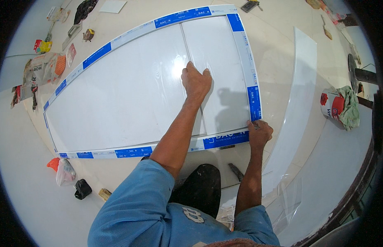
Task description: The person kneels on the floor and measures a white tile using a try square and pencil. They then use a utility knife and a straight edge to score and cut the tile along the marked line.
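Observation:
A large white panel point(125, 94) lies in a rectangular frame with blue-and-white printed protective film point(96, 54), with a narrow seam crossing it near its right end. My left hand point(196, 82) rests on the panel at that seam, fingers apart and slightly bent, thumb to the right. At the near right corner of the frame, my right hand point(260, 132) has its fingers closed over the edge; what exactly lies under the fingertips is partly hidden. A dark elongated object point(236, 172) lies on the floor below the frame, just left of my right forearm.
Right of the frame are a long white strip point(302, 70) and a bucket point(331, 105) with a green cloth point(348, 107). Left are a sack point(41, 70), tape measure point(88, 35) and trowel point(72, 35). Small plastic bags point(66, 173) lie at lower left on the tiled floor point(273, 41).

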The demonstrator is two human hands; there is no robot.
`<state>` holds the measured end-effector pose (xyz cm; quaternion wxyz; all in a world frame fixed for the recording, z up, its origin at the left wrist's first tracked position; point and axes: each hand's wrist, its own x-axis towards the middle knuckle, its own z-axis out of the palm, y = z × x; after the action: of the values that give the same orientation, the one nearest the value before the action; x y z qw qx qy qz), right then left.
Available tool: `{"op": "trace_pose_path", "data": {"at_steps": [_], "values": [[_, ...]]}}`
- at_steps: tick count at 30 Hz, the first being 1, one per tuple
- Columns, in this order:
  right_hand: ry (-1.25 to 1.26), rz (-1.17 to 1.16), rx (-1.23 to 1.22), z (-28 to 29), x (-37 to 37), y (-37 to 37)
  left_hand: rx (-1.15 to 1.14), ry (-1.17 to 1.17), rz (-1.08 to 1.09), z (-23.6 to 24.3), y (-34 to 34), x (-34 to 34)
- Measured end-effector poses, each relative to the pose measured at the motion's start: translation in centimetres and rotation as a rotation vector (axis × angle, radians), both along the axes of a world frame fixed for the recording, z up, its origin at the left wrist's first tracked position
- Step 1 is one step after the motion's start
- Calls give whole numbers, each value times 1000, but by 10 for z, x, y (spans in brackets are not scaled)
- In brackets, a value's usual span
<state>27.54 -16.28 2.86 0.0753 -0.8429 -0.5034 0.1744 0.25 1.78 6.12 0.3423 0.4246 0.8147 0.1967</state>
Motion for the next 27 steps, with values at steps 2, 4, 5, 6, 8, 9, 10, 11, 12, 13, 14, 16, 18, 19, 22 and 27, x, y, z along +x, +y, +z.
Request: {"op": "trace_pose_path", "data": {"at_steps": [2, 4, 5, 6, 8, 9, 10, 11, 12, 13, 14, 16, 18, 19, 22, 27], "values": [[-69, -4, -1, 7, -5, 2, 4, -53, 27, -6, -2, -1], [-159, -83, 33, 13, -12, 7, -2, -120, 74, -12, -1, -4], [-161, -75, 66, 17, -15, 10, 31, -92, 70, -15, 0, -5], [-150, -76, 70, 20, -18, 12, 47, -67, 62, -18, 2, -8], [-179, -89, 28, 28, -25, 9, 47, -109, 20, -22, 2, -14], [-223, -104, -6, 32, -30, 5, 56, -157, 44, -23, -1, -13], [-250, -115, 2, 31, -37, 7, 63, -188, 90, -24, 4, -15], [-128, -147, -34, 34, -42, 3, 69, -217, 101, -24, 3, -14], [-1, -174, -69, 34, -49, 1, 60, -238, 117, -23, 2, -15], [122, -206, -118, 34, -56, 1, 65, -251, 141, -21, 2, -15], [146, -211, -96, 33, -63, 2, 63, -213, 117, -20, 4, -15], [182, -223, -89, 31, -76, 7, 45, -139, 82, -18, 4, -15], [194, -251, -36, 30, -85, 13, 49, -174, 49, -18, 4, -16], [179, -246, -35, 31, -89, 15, 35, -186, 48, -19, 4, -18], [215, -234, -91, 34, -96, 19, 74, -202, 49, -22, 2, -19], [171, -300, -81, 34, -94, 18, 71, -226, 48, -25, 1, -18]]}}
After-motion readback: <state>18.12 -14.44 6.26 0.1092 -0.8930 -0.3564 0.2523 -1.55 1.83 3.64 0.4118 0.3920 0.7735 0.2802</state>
